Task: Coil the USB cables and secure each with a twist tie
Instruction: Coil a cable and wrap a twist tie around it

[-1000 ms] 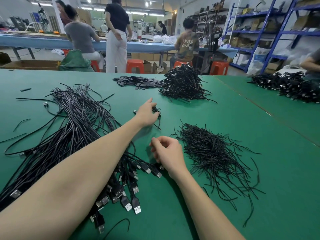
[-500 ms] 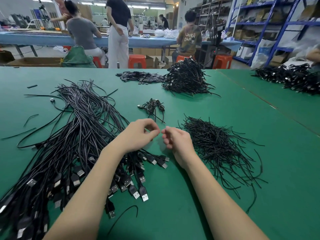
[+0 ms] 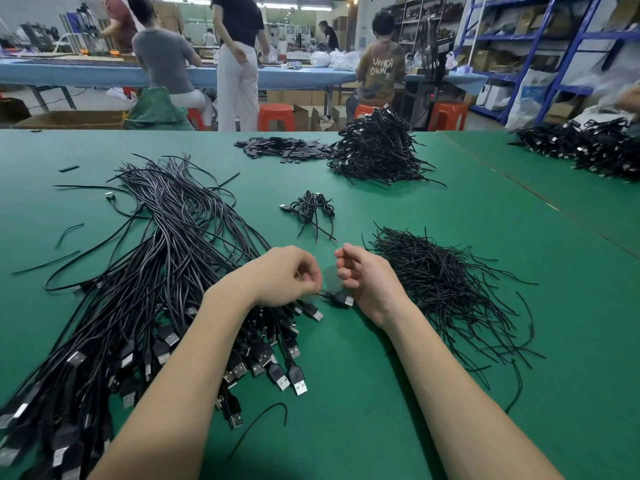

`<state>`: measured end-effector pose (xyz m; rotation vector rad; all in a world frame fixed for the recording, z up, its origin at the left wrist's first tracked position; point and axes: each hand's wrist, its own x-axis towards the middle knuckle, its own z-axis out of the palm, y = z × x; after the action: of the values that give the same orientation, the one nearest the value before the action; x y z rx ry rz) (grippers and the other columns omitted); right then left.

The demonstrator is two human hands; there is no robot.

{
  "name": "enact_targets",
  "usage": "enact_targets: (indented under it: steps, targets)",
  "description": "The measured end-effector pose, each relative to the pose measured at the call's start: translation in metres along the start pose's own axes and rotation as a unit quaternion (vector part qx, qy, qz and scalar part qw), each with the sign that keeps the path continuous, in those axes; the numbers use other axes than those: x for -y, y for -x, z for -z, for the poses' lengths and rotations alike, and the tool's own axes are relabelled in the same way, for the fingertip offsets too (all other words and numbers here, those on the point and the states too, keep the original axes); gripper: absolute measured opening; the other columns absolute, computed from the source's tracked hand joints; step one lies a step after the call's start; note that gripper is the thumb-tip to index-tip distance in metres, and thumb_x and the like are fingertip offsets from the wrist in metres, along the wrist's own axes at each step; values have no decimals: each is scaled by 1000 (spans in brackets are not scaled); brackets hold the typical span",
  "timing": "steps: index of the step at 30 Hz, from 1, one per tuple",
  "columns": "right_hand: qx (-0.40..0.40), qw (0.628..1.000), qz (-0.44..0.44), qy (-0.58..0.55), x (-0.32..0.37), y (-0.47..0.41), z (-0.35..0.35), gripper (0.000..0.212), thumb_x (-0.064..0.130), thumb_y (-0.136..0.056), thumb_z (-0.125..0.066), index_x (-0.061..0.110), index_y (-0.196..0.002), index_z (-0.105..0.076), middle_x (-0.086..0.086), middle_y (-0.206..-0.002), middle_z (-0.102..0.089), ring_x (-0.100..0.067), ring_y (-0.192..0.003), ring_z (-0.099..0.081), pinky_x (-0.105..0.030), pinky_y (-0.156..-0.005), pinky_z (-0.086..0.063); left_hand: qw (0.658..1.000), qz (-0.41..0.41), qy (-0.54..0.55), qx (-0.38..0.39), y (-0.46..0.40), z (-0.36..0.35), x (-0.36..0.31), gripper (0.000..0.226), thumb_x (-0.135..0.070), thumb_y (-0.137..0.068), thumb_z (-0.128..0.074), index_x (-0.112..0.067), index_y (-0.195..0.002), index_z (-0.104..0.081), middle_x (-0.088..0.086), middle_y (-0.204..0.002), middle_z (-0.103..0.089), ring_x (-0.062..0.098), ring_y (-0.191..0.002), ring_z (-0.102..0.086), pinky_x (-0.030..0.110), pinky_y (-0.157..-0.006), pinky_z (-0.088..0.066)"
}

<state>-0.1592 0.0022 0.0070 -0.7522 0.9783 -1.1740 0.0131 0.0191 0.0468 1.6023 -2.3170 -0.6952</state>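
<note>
Lying on the green surface (image 3: 381, 427), just left of and beneath the left hand (image 3: 282, 277), is a long bundle of uncoiled USB cables (image 3: 166, 271), plug ends fanning out toward the wearer. The left hand is curling its fingers (image 3: 308, 277) inward and appears to be pinching one cable at its neck; the grip itself is partly hidden. That cable's USB plug (image 3: 343, 299) is lying in the gap between the two hands, just below the fingertips. The right hand (image 3: 367, 278) is hovering close beside the left, its fingers (image 3: 344, 263) loosely curled and gripping nothing visible.

Just right of the right hand, a loose heap of black twist ties (image 3: 440, 285) is spreading across the surface. Beyond both hands, a single coiled and tied cable (image 3: 311, 209) is lying alone. Farther beyond, a tall pile of finished coiled cables (image 3: 377, 150) is sitting beside a flat scatter of small black pieces (image 3: 280, 148). Far to the right, another pile of cables (image 3: 588, 147) is resting. Past the surface, several people (image 3: 239, 60) are working at a blue table (image 3: 86, 72).
</note>
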Motion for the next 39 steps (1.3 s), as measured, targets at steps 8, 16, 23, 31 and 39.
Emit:
enact_targets:
  steps: [8, 16, 23, 31, 39]
  targets:
    - [107, 992, 39, 49, 6, 5, 3, 26, 7, -98, -44, 9, -113, -65, -8, -108, -72, -18, -92, -67, -29, -78, -53, 871, -38, 479, -102, -7, -6, -19, 12, -21, -105, -48, -11, -104, -55, -6, -68, -48, 5, -54, -40, 18, -51, -37]
    - [272, 914, 58, 295, 12, 23, -11, 25, 16, -80, -53, 0, -87, -71, -33, -101, -67, -34, -104, -63, -55, -114, -40, 648, -9, 756, -95, -11, 6, -31, 32, -28, -109, -35, -14, -85, -50, -7, -60, -33, 7, -49, -25, 17, -43, -28]
    - [439, 879, -116, 147, 39, 30, 10, 24, 28, -95, -53, 14, -87, -72, 0, -69, -57, -20, -71, -72, -28, -72, -62, 512, -32, 856, -64, -4, 13, -29, 36, -30, -109, -33, -14, -81, -49, -6, -62, -35, 8, -50, -31, 18, -46, -34]
    - [275, 932, -124, 202, 44, 15, 35, 27, 20, -91, -68, 12, -115, -60, 8, -61, -45, 0, -42, -38, -10, -33, -26, 568, -75, 819, -18, 5, 14, -37, 41, -30, -108, -36, -17, -76, -59, -7, -65, -51, 8, -53, -47, 19, -52, -47]
    - [34, 980, 38, 192, 67, 10, 16, 5, 13, -101, -57, 16, -100, -61, 0, -68, -66, -13, -61, -46, -25, -57, -36, 856, -28, 513, 60, 7, 7, -47, 51, -29, -110, -29, 2, -102, -67, 22, -100, -74, 33, -95, -74, 35, -82, -61]
